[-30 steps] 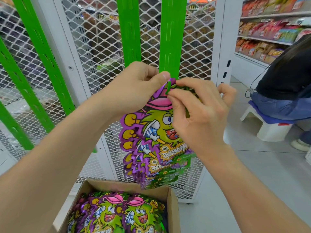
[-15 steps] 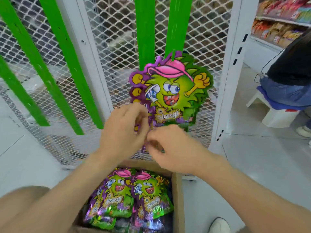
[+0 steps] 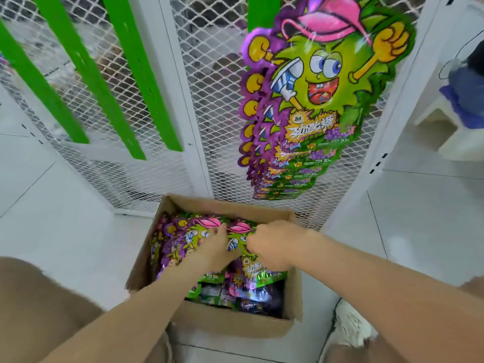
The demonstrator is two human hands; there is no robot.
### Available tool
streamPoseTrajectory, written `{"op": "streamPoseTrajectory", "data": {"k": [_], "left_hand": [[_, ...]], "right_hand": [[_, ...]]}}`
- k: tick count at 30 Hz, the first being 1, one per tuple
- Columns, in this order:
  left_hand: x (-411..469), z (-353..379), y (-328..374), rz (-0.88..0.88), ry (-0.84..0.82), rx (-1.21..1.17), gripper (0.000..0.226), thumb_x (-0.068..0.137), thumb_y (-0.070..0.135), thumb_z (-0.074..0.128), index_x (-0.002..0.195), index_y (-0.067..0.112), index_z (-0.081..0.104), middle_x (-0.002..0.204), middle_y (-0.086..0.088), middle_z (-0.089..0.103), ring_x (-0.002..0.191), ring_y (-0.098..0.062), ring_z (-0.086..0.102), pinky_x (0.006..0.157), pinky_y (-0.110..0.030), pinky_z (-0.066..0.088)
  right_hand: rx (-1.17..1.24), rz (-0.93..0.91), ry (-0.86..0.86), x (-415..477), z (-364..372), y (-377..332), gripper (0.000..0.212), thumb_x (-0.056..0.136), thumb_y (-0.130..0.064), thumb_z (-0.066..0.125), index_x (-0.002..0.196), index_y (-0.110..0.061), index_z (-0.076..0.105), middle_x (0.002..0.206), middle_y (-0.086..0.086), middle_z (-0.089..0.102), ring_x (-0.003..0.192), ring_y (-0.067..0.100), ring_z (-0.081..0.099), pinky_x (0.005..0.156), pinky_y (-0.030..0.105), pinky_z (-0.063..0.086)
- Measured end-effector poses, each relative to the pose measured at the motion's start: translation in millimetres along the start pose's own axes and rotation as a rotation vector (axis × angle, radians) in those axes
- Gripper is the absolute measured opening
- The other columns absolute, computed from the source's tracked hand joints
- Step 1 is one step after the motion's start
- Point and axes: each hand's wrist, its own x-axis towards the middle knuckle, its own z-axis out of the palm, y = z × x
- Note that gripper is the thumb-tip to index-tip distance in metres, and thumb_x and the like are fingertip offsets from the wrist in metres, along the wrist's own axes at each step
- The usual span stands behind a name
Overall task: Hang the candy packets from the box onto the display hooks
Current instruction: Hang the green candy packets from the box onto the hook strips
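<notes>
Left hand (image 3: 214, 247): I laid it on packets in the box (image 3: 230, 323), fingers' grip unclear
Right hand (image 3: 272, 244): pinched a packet (image 3: 251, 268) top, ready for lifting

A white mesh panel (image 3: 209, 106) stands on pale floor tiles (image 3: 65, 231).

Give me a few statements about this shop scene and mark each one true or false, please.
1. Both hands, left hand and right hand, are down in the cardboard box. True.
2. The box is empty. False: it holds boxed packets with the green cartoon face.
3. A column of hanging packets overlaps down the mesh panel. True.
4. The hanging packets sit on the left green strip. False: that strip is bare; they hang further right.
5. The box stands on a table. False: it sits on the tiled floor.
</notes>
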Motion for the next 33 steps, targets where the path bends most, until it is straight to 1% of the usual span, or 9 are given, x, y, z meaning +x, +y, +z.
{"op": "streamPoseTrajectory", "data": {"k": [3, 7, 9, 12, 16, 21, 26, 29, 33], "left_hand": [[23, 8, -5, -0.1, 0.256, -0.221, 0.061, 0.09, 0.042, 0.083, 0.121, -0.001, 0.052, 0.115, -0.019, 0.061, 0.103, -0.034, 0.06, 0.078, -0.04, 0.049], [32, 7, -9, -0.179, 0.283, -0.38, 0.032, 0.084, 0.024, 0.089, 0.072, 0.003, 0.067, 0.069, -0.012, 0.062, 0.071, -0.031, 0.062, 0.064, -0.043, 0.051], [26, -3, -3, -0.187, 0.224, -0.485, 0.039, 0.085, 0.019, 0.087, 0.06, 0.015, 0.058, 0.06, -0.005, 0.052, 0.062, -0.026, 0.052, 0.06, -0.035, 0.041], [14, -24, 14, -0.095, 0.204, -0.541, 0.031, 0.091, 0.012, 0.079, 0.066, 0.019, 0.06, 0.062, -0.001, 0.052, 0.062, -0.021, 0.048, 0.06, -0.032, 0.034], [-23, -75, 42, 0.146, 0.119, -0.505, 0.005, 0.1, 0.012, 0.068, 0.101, 0.017, 0.067, 0.075, -0.003, 0.059, 0.066, -0.018, 0.05, 0.062, -0.032, 0.037], [-97, -155, 75, 0.339, 0.021, -0.501, 0.032, 0.103, 0.007, 0.067, 0.11, 0.038, 0.069, 0.095, -0.012, 0.066, 0.084, -0.014, 0.055, 0.068, -0.025, 0.046], [-134, -201, 88, 0.372, 0.047, -0.544, 0.027, 0.102, 0.003, 0.066, 0.107, 0.029, 0.072, 0.095, 0.003, 0.072, 0.085, -0.007, 0.061, 0.074, -0.018, 0.049], [-143, -211, 95, 0.363, 0.1, -0.595, 0.028, 0.103, 0.008, 0.068, 0.104, 0.036, 0.074, 0.089, 0.013, 0.074, 0.084, -0.003, 0.066, 0.075, -0.019, 0.053], [-146, -220, 106, 0.416, 0.142, -0.517, 0.028, 0.103, 0.009, 0.068, 0.111, 0.036, 0.073, 0.11, 0.006, 0.077, 0.109, -0.014, 0.068, 0.105, -0.035, 0.046]], "right_hand": [[-0.016, 0.01, -0.016, 5, 8, 6, 0.011, 0.104, -0.018, 0.055, 0.105, -0.011, 0.064, 0.096, 0.007, 0.059, 0.075, 0.028, 0.056, 0.069, 0.04, 0.053], [-0.014, 0.022, -0.007, 2, 8, 19, 0.025, 0.102, -0.016, 0.055, 0.079, -0.016, 0.043, 0.078, 0.003, 0.041, 0.06, 0.019, 0.042, 0.058, 0.035, 0.041], [-0.026, 0.031, -0.001, -1, 3, 24, 0.025, 0.102, -0.016, 0.054, 0.081, -0.016, 0.041, 0.079, 0.004, 0.042, 0.06, 0.02, 0.042, 0.053, 0.033, 0.036], [0.014, 0.074, 0.012, -9, -8, 33, 0.021, 0.101, -0.014, 0.052, 0.084, -0.015, 0.041, 0.084, 0.006, 0.043, 0.063, 0.022, 0.042, 0.054, 0.033, 0.036], [0.124, 0.179, 0.145, -29, -29, 45, 0.013, 0.105, -0.019, 0.051, 0.098, -0.015, 0.041, 0.093, 0.008, 0.041, 0.066, 0.02, 0.043, 0.06, 0.035, 0.04], [0.2, 0.301, 0.36, -64, -37, 56, 0.032, 0.105, -0.046, 0.057, 0.097, -0.018, 0.046, 0.094, 0.008, 0.048, 0.1, 0.034, 0.063, 0.074, 0.037, 0.045], [0.702, 0.157, 0.64, -87, -46, 62, 0.049, 0.103, -0.045, 0.062, 0.069, -0.012, 0.049, 0.063, 0.003, 0.048, 0.06, 0.018, 0.043, 0.06, 0.036, 0.032], [0.932, 0.132, 0.757, -99, -58, 58, 0.04, 0.105, -0.034, 0.062, 0.083, -0.001, 0.064, 0.07, 0.009, 0.051, 0.066, 0.016, 0.043, 0.063, 0.035, 0.032], [1.079, 0.16, 0.803, -106, -65, 58, 0.032, 0.104, -0.028, 0.065, 0.091, 0.0, 0.066, 0.074, 0.009, 0.056, 0.064, 0.014, 0.044, 0.064, 0.032, 0.035]]}}
